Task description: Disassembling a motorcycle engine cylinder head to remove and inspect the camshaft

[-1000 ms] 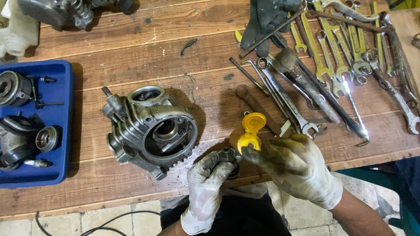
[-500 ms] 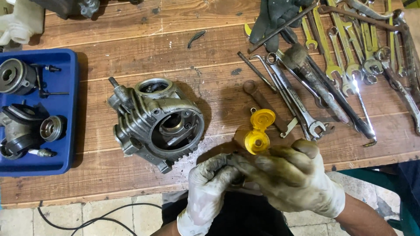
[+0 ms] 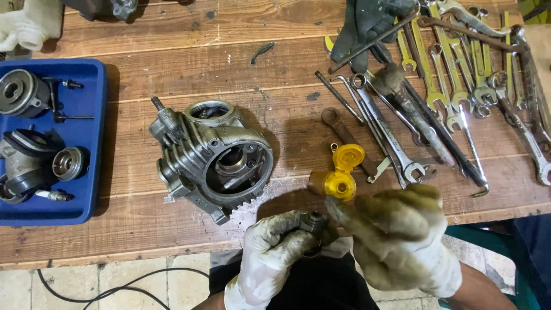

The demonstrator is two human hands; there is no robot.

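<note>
Both my hands wear dirty pale gloves at the near edge of a wooden workbench (image 3: 189,69). My left hand (image 3: 270,252) grips a small dark metal engine part (image 3: 314,221) with a round end. My right hand (image 3: 396,238) is right beside it, its fingertips touching that part. Just beyond my hands a small bottle with a flipped-open yellow cap (image 3: 338,175) lies on the bench. An aluminium cylinder head (image 3: 209,158) with a toothed sprocket at its near side rests left of the hands.
A blue tray (image 3: 94,138) with several engine parts sits at the left. Many wrenches (image 3: 453,86), a dark glove (image 3: 367,26) and a rusty tool lie at the right. A black cable (image 3: 115,290) runs over the tiled floor below.
The view has shifted and the hands have come closer together. My right hand, earlier by the yellow-capped bottle, now meets my left hand on the small part.
</note>
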